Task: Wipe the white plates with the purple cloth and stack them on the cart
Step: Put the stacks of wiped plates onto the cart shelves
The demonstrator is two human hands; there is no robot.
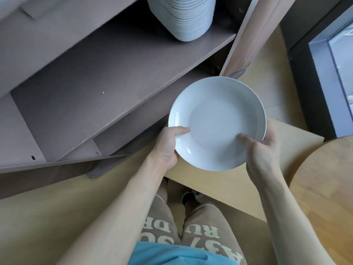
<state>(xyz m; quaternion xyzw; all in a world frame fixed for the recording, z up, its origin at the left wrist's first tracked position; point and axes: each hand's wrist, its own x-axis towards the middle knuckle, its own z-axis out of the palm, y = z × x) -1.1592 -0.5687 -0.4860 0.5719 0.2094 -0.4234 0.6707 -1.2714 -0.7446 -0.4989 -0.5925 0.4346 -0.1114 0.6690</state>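
plate: one white plate (pixel 217 119), face up and pretty much level, held in the air in front of the person with both hands

left hand: the left hand (pixel 168 146) has the left rim, thumb (pixel 181 130) lying across the top of the rim and the rest of the fingers tucked under where I can't see them, so it's a proper grip

right hand: the right hand (pixel 261 150) is on the lower right rim. Its thumb (pixel 246 139) sits on the inside of the plate and its fingers curl under and round the outer edge, so it's gripping too

where the plate sits in view: just beside the front corner of the cart (pixel 114 77), its top left edge overlapping the cart's lower shelf. Can't tell if it's touching, looks like it's clear of it

stack: a tall stack of white plates (pixel 187 18) stands on the cart's brown shelf, up near the back right corner, well apart from the held plate

worktop: a round wooden worktop (pixel 324 188) on the right, close to the right forearm

down below: light wood floor (pixel 38 217), tan shorts (pixel 208 226) with big pale letters, a blue shirt (pixel 172 253) hem and one dark shoe (pixel 191 196)
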